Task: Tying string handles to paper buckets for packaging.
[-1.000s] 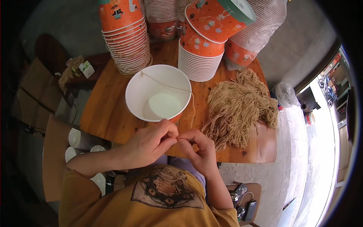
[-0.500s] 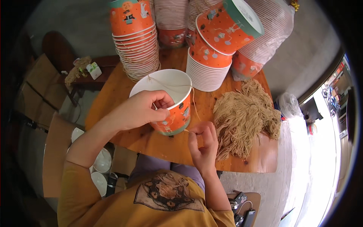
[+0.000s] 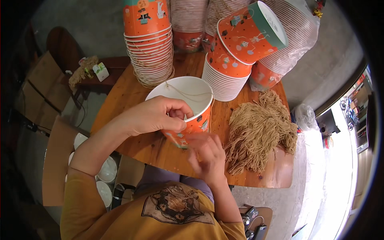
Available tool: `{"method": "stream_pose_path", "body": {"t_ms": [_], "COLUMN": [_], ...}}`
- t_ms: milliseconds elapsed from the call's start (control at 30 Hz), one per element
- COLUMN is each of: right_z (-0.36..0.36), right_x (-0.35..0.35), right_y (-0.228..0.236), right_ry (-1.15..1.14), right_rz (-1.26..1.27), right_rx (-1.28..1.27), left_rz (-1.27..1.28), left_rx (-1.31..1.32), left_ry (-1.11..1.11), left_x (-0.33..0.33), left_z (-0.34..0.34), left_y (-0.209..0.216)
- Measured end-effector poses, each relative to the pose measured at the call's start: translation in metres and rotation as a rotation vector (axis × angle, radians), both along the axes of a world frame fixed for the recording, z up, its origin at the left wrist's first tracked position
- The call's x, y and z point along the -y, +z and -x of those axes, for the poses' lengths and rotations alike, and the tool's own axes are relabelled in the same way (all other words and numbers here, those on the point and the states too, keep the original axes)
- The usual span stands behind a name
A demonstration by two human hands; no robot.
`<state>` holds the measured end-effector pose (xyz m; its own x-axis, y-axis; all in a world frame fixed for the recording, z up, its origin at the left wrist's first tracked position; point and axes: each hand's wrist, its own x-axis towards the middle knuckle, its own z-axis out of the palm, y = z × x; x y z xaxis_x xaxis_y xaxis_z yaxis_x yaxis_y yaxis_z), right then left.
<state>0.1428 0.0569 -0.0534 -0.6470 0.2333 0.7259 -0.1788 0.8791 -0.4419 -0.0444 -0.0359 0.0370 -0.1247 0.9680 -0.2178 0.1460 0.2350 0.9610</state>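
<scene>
An orange paper bucket (image 3: 203, 120) with a white inside and a green base band stands on the near part of the wooden table. My left hand (image 3: 160, 116) grips its near rim, fingers inside and thumb on the outer wall. A thin tan string (image 3: 186, 93) hangs from the far-left rim, crosses the opening and passes over the right rim. My right hand (image 3: 208, 156) is just in front of the bucket's lower right wall. Motion smears its fingers, so I cannot make out whether they hold the string's end.
A tan heap of cut strings (image 3: 260, 132) lies at the table's right. Nested buckets with strings (image 3: 148, 24) stand far left; another stack (image 3: 228, 80) has tilted buckets on top. Plastic-wrapped stacks (image 3: 192, 20) line the back. A carton (image 3: 58, 160) with white tubs is at lower left.
My right hand has moved slightly left, closer to the bucket, and its pinch on the string no longer shows. My left hand keeps its grip on the rim. The view has shifted slightly.
</scene>
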Motion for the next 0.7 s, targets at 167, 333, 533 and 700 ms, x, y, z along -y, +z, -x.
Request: {"method": "stream_pose_path", "body": {"t_ms": [167,333,533,700], "right_z": [0.004,0.001,0.003,0.010], "right_x": [0.004,0.004,0.004,0.006], "right_y": [0.008,0.004,0.004,0.014], "right_ry": [-0.130,-0.167,-0.191,-0.353], "right_rz": [0.046,0.021,0.135,0.190], "right_rx": [-0.122,-0.087,-0.124,-0.112], "left_rz": [-0.022,-0.027,-0.035,-0.027], "left_rx": [0.021,-0.036,0.030,0.034], "left_ry": [0.006,-0.011,-0.017,-0.022], "left_x": [-0.001,-0.001,-0.003,-0.002], "left_z": [-0.004,-0.003,-0.008,-0.010], "left_y": [0.000,-0.001,0.000,-0.002]}}
